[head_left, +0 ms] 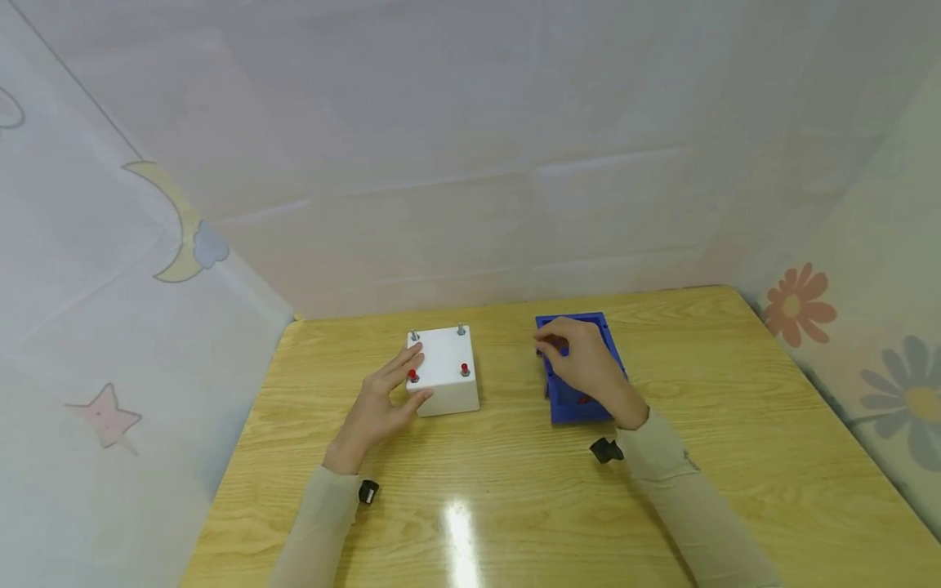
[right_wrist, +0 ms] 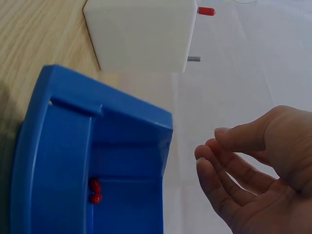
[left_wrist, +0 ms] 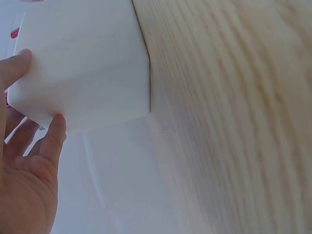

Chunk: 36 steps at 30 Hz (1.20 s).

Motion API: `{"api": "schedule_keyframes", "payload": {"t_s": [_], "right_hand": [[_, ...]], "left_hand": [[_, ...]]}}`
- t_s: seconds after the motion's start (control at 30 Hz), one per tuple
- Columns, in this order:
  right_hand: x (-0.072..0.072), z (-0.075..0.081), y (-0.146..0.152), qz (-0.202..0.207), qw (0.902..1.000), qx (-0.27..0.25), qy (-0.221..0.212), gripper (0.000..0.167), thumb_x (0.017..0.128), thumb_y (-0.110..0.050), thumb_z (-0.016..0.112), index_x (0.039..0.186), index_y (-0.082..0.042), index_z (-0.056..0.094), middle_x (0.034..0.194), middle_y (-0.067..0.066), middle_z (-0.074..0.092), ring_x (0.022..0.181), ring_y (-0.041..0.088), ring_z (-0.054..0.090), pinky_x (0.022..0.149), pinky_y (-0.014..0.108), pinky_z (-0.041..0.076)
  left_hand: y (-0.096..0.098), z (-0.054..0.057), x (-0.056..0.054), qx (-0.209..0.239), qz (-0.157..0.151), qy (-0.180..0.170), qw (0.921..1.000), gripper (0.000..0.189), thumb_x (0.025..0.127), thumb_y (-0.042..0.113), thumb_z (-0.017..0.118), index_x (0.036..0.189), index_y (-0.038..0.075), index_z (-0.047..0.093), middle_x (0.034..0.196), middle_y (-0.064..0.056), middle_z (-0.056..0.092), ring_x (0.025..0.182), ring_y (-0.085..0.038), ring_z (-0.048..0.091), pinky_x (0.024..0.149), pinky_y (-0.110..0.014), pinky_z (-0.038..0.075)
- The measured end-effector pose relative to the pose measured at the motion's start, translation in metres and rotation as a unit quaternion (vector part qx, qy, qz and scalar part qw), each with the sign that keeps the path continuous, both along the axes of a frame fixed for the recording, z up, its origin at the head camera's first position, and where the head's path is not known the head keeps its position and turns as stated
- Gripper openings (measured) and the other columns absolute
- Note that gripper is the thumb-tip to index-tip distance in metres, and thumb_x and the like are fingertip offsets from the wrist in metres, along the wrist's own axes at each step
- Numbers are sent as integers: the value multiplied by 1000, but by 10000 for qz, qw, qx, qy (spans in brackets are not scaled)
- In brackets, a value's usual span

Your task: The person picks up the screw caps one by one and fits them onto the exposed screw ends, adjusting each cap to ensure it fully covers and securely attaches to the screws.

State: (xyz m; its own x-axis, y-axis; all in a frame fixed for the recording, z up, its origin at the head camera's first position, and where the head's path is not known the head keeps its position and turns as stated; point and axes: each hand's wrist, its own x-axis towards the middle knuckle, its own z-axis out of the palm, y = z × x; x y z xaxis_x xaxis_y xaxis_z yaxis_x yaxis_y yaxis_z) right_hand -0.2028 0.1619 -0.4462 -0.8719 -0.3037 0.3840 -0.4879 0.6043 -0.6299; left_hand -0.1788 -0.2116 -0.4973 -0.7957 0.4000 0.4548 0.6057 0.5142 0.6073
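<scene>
A white box [head_left: 443, 357] has upright metal bolts [head_left: 461, 330] at its top corners. Red caps [head_left: 465, 369] cover the two front bolts; the two back ones are bare. My left hand [head_left: 381, 402] holds the box at its left side, with fingers over the top and the thumb at the front face. My right hand [head_left: 582, 359] is raised above a blue bin [head_left: 581, 412], thumb and fingertips drawn together. No object shows between them in the right wrist view, though the fingers could hide something small. Two small red caps [right_wrist: 95, 191] lie inside the bin.
The box and the bin stand apart on a wood-grain table [head_left: 507, 474], box on the left. Pale cloth [head_left: 470, 204] printed with cartoon shapes rises behind the table and on both sides. Black wrist straps or mounts [head_left: 606, 450] sit at both sleeves.
</scene>
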Motion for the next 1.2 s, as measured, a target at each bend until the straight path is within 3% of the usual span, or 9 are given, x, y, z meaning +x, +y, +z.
{"api": "schedule_keyframes", "payload": {"t_s": [0.43, 0.93, 1.2], "right_hand": [[-13, -8, 14, -195, 9998, 70, 47, 15, 99, -1, 74, 113, -1, 80, 105, 14, 78, 86, 27, 74, 76, 47, 65], [-12, -12, 33, -283, 9955, 848, -313, 16, 100, -2, 72, 114, 1, 79, 112, 18, 77, 94, 31, 74, 80, 49, 65], [-12, -16, 38, -240, 9934, 1090, -248, 15, 97, 1, 74, 111, 3, 80, 106, 17, 78, 88, 29, 72, 75, 46, 63]], "left_hand": [[1, 1, 1, 17, -65, 127, 9999, 62, 93, 12, 85, 149, -3, 60, 164, -13, 51, 152, -44, 43, 119, -54, 45], [2, 3, 2, -27, 4, 22, 10000, 62, 94, 13, 84, 149, -3, 59, 164, -12, 50, 154, -41, 43, 120, -52, 44], [1, 2, 0, 9, -28, 19, 10000, 62, 94, 14, 84, 148, -3, 60, 164, -13, 51, 153, -42, 43, 120, -53, 43]]}}
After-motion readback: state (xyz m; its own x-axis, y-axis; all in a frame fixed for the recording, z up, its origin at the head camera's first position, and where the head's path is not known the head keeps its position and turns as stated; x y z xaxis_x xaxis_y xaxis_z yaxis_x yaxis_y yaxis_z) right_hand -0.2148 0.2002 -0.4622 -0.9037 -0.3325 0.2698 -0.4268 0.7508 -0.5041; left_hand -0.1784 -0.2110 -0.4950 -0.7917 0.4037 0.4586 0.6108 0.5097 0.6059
